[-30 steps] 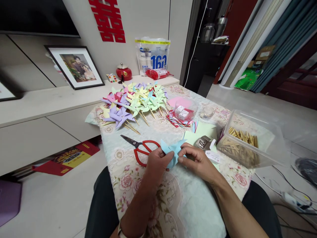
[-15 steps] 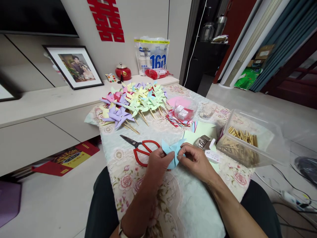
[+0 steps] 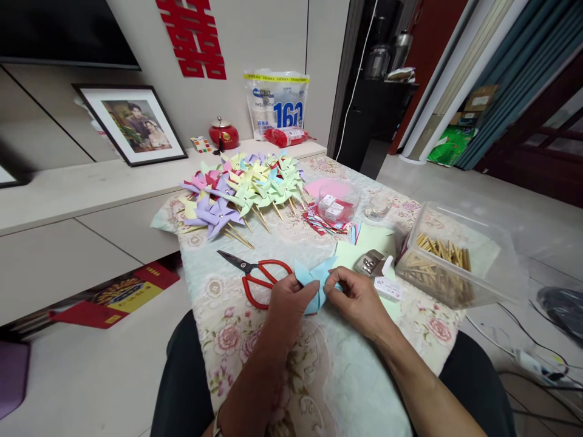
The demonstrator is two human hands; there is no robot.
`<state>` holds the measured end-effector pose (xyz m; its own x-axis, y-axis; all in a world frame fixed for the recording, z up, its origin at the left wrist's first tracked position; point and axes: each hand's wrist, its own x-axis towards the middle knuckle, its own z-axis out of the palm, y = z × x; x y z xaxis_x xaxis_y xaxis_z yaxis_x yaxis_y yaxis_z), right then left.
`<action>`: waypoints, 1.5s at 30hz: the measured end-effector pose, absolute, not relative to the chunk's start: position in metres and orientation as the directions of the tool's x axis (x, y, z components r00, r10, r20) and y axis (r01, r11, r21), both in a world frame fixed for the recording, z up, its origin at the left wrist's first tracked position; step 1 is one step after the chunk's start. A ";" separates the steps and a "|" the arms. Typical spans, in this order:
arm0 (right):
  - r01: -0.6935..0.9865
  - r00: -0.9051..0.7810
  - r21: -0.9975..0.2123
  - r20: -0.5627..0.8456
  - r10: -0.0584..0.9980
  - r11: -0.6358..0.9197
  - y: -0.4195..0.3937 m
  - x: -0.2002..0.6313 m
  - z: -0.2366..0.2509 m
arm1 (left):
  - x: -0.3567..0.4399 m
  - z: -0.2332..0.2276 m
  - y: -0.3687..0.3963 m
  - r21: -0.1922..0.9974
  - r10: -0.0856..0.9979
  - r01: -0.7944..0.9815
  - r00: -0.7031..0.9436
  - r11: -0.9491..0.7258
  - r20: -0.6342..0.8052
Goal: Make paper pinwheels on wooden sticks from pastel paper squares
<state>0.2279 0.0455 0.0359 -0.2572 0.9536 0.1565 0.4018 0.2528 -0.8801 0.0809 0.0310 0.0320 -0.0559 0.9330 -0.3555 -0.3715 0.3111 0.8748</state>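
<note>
Floral cloth covers the bench (image 3: 237, 340) where the person sits. Both hands meet over its near middle: the left hand (image 3: 288, 303) and right hand (image 3: 359, 300) each pinch the blue paper pinwheel (image 3: 314, 279), seemingly gathering its folded tips at the centre. Fixing those tips would call for a steady pinch. Red scissors (image 3: 255, 276) lie just left; finished pinwheels (image 3: 241, 188) are heaped farther back, and a stick box (image 3: 449, 258) sits right.

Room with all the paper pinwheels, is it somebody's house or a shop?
Most likely a home living room: a framed photo leans on a low cabinet, a red paper decoration hangs on the wall, and a flowered tablecloth covers the table.
</note>
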 end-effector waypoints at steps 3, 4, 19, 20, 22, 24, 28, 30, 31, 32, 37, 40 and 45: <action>0.403 -0.250 -0.879 0.164 0.954 0.257 0.045 0.228 0.037 | 0.080 0.033 0.031 0.869 0.935 -0.384 -0.038 0.312 -0.352; 0.402 -0.248 -0.879 0.164 0.955 0.256 0.045 0.228 0.037 | 0.080 0.033 0.031 0.867 0.935 -0.387 -0.035 0.313 -0.353; 0.402 -0.231 -0.887 0.143 0.962 0.228 0.046 0.229 0.035 | 0.076 0.028 0.031 0.838 0.924 -0.415 0.018 0.354 -0.381; 0.408 -0.230 -0.884 0.143 0.963 0.229 0.046 0.229 0.035 | 0.076 0.027 0.031 0.837 0.924 -0.417 0.022 0.354 -0.381; 0.416 -0.226 -0.880 0.144 0.963 0.229 0.046 0.229 0.036 | 0.076 0.027 0.030 0.833 0.926 -0.425 0.030 0.354 -0.377; 0.418 -0.222 -0.880 0.140 0.965 0.224 0.046 0.229 0.036 | 0.076 0.026 0.030 0.831 0.927 -0.430 0.039 0.353 -0.374; 0.435 -0.217 -0.874 0.130 0.967 0.216 0.046 0.228 0.038 | 0.075 0.025 0.030 0.832 0.933 -0.437 0.054 0.342 -0.356; 0.443 -0.220 -0.871 0.126 0.967 0.214 0.046 0.228 0.038 | 0.075 0.025 0.030 0.836 0.937 -0.437 0.050 0.331 -0.344; 0.443 -0.222 -0.870 0.125 0.967 0.214 0.046 0.228 0.038 | 0.075 0.025 0.030 0.840 0.938 -0.433 0.045 0.328 -0.343; 0.441 -0.223 -0.872 0.123 0.967 0.213 0.046 0.228 0.038 | 0.075 0.026 0.030 0.842 0.937 -0.427 0.040 0.329 -0.346; 0.431 -0.228 -0.878 0.117 0.967 0.207 0.045 0.228 0.039 | 0.077 0.028 0.030 0.851 0.933 -0.407 0.008 0.332 -0.360; 0.422 -0.239 -0.880 0.125 0.963 0.219 0.045 0.229 0.040 | 0.079 0.028 0.030 0.860 0.931 -0.386 -0.009 0.333 -0.364; 0.418 -0.252 -0.880 0.126 0.960 0.225 0.045 0.227 0.038 | 0.080 0.027 0.031 0.875 0.931 -0.355 -0.032 0.330 -0.364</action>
